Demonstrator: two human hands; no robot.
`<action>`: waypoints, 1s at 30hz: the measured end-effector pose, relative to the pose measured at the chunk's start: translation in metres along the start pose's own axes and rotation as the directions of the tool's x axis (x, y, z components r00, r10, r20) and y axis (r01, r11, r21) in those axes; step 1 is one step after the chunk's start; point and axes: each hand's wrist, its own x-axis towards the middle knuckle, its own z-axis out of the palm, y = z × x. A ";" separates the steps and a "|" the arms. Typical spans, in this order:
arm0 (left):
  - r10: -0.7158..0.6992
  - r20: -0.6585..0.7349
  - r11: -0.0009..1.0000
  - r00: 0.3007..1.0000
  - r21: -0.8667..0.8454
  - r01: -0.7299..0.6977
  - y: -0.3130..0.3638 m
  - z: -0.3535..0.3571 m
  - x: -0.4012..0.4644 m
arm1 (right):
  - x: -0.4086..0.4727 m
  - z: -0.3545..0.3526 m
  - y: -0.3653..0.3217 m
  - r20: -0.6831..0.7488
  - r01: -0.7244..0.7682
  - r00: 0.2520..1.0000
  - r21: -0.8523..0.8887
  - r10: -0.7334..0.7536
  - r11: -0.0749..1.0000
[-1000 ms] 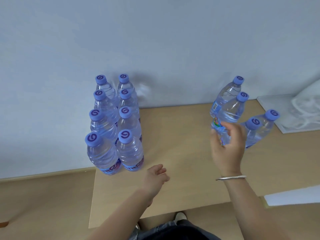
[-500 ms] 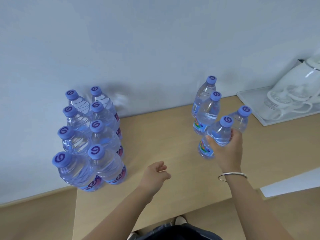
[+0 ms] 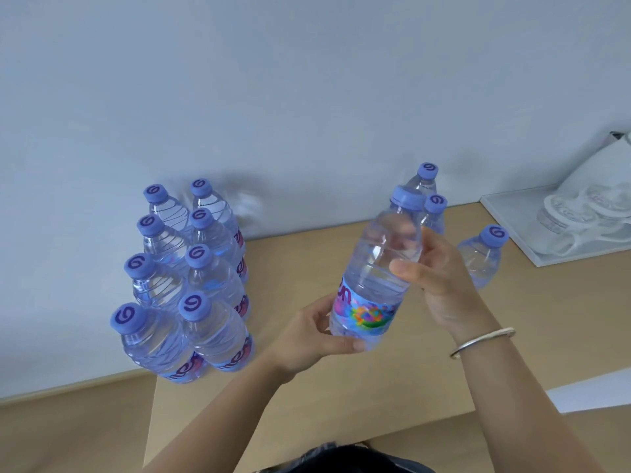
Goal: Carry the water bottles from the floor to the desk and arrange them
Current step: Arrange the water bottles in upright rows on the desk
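Eight bottles left, three far right, apparently — both hands, left hand and right hand, clamp the held bottle, cap tilted far-right.

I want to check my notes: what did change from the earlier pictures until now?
The right hand lifted one bottle off the desk, out of the right group, and brought it toward the middle. The left hand, empty before, now holds its base. The eight bottles on the left and the three others on the right stayed standing.
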 end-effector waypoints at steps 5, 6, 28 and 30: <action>0.095 -0.123 0.994 0.988 -0.042 -0.101 0.009 0.000 -0.016 | 0.015 0.023 -0.005 0.213 -0.078 0.976 0.131 0.048 0.988; 0.109 -0.204 0.993 0.973 -0.011 -0.114 0.007 0.001 -0.017 | 0.018 0.027 -0.006 0.221 -0.079 0.973 0.056 0.065 0.995; 0.092 -0.548 0.990 0.831 0.140 -0.017 -0.006 -0.001 -0.018 | 0.061 0.050 -0.001 0.314 -0.079 0.915 -0.476 0.254 0.876; 0.092 -0.562 0.988 0.822 0.157 -0.003 -0.009 0.000 -0.019 | 0.061 0.051 0.001 0.216 -0.133 0.936 -0.513 0.277 0.848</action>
